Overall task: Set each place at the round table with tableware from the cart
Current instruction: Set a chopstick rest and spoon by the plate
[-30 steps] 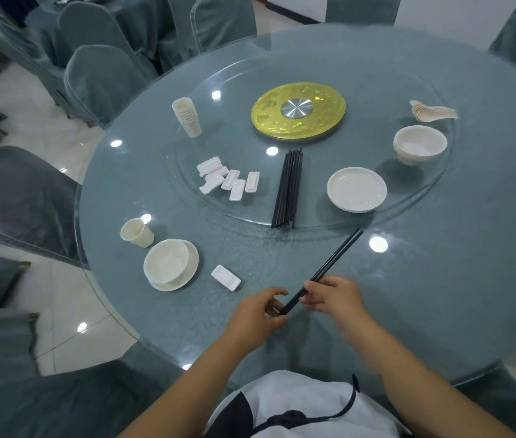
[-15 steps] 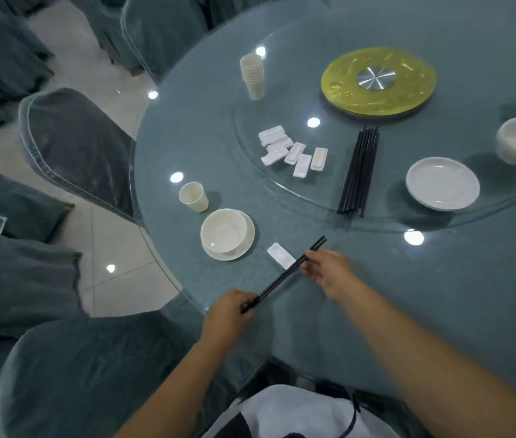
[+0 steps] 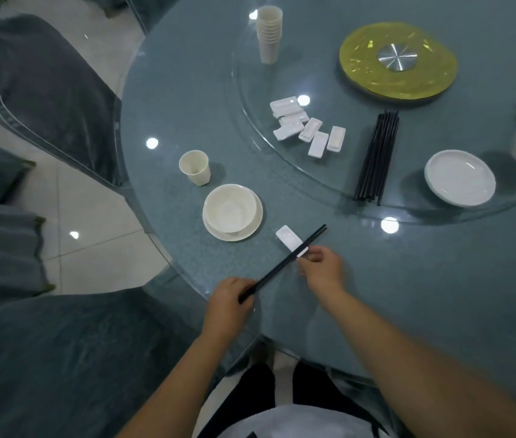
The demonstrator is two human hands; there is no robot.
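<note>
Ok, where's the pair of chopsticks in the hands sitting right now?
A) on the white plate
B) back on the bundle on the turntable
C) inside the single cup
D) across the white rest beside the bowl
D: the chopsticks, held by the left hand and right hand, cross the white rest beside the bowl.

Two bare forearms reach forward from the bottom edge. The left hand is curled in a pinching grip. The right hand, further forward, has its fingertips drawn together, slightly blurred.
</note>
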